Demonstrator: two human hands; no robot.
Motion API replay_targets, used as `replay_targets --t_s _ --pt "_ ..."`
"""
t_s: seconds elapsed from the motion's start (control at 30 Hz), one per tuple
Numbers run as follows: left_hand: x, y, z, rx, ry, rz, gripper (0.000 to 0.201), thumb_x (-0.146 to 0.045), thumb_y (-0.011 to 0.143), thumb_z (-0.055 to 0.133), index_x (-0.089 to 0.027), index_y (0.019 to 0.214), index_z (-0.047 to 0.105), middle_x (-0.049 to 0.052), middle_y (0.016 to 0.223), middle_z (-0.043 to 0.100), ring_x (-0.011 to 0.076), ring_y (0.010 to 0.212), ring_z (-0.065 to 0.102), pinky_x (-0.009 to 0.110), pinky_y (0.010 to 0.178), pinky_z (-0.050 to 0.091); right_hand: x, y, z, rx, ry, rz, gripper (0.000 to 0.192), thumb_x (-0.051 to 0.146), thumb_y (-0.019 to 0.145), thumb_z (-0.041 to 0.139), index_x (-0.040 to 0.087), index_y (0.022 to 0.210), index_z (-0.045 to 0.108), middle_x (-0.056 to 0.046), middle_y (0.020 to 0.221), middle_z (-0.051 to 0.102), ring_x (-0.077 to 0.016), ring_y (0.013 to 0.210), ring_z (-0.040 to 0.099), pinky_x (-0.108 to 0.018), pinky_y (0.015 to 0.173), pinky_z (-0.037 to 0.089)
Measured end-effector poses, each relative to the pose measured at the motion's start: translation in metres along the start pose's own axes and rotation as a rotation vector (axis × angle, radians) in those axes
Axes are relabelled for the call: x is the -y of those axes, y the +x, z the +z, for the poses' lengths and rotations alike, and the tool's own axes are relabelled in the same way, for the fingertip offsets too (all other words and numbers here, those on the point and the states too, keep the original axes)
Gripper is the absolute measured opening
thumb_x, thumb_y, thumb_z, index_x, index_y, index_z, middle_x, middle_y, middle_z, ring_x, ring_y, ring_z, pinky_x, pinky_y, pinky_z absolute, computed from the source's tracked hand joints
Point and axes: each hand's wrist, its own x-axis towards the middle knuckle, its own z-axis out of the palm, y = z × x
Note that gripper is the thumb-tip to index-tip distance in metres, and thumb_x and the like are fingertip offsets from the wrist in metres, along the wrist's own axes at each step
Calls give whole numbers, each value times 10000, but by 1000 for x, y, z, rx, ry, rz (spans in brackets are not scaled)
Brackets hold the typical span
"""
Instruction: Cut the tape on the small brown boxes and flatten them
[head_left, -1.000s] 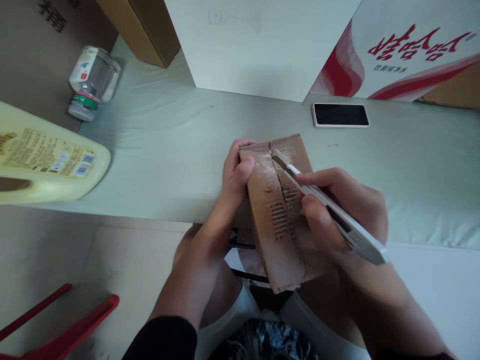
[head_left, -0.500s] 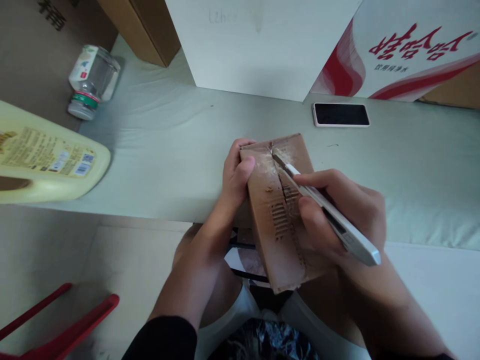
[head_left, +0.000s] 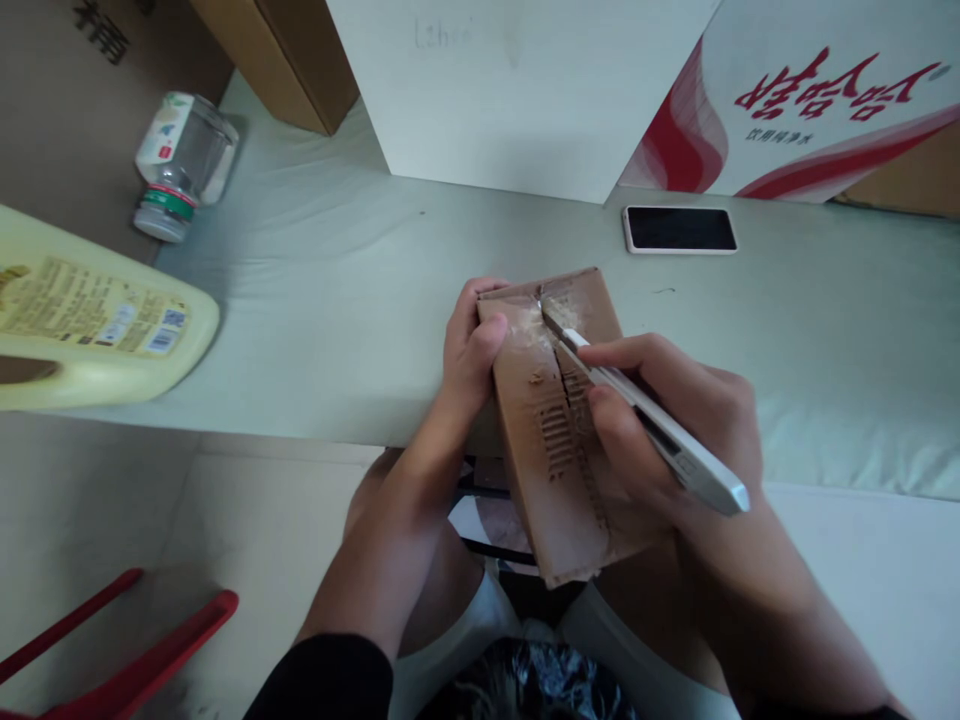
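Note:
A small brown cardboard box (head_left: 536, 500) is held at a tilt over my lap, its far end above the table. My left hand (head_left: 476, 345) grips its far left corner, thumb on the top face and fingers round the side. In my right hand (head_left: 675, 420) is a white utility knife (head_left: 660, 425), its blade out. The blade tip touches the taped centre seam near the box's far end. Along the seam runs a dark slit, with torn, ridged cardboard beside it. The near right part of the box is hidden behind my right hand.
A phone (head_left: 680, 229) lies on the cloth-covered table (head_left: 322, 300), before a white box (head_left: 510, 100) and a red-and-white carton (head_left: 817, 110). At left are a clear bottle (head_left: 187, 160) and a big yellow jug (head_left: 112, 320). Red bars (head_left: 165, 645) stand lower left.
My right hand and the knife have shifted slightly to the left and up, the blade tip moving a little along the seam. My left hand keeps its grip on the box.

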Motion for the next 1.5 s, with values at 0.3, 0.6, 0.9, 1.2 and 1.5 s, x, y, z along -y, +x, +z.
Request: replay_targets --t_s 0.3,0.6,0.9,1.2,1.5 --pt "4 1 0 -19 -38 8 378 -606 791 697 -262 945 681 31 901 710 231 826 645 400 774 565 0 -7 -3 -63 19 -18 129 174 885 584 214 935 697 54 611 572 -88 476 443 -278 533 438" --pt "4 1 0 -29 -55 17 359 -584 793 700 -254 933 692 39 886 710 236 791 639 398 715 558 -3 -10 -3 -86 12 -53 146 147 886 593 215 946 707 49 614 573 -80 469 437 -267 514 432" --pt "6 3 -2 15 -28 37 487 -705 797 687 -249 965 650 40 905 685 234 818 636 398 744 542 -5 -11 -3 -89 4 -93 122 158 882 602 209 935 699 63 599 570 -62 449 438 -237 486 405" --pt "3 0 -1 3 -57 31 531 -746 773 718 -249 953 666 24 880 693 223 805 646 378 727 550 -3 0 1 0 -61 -72 128 199 891 595 168 914 717 25 641 659 -61 468 510 -202 461 399" --pt "-1 -2 1 -23 -39 8 496 -708 770 702 -247 948 668 31 903 714 228 829 657 379 761 567 -1 -3 -2 -18 -35 -75 128 190 899 586 167 920 710 39 634 634 -46 453 455 -202 459 373"
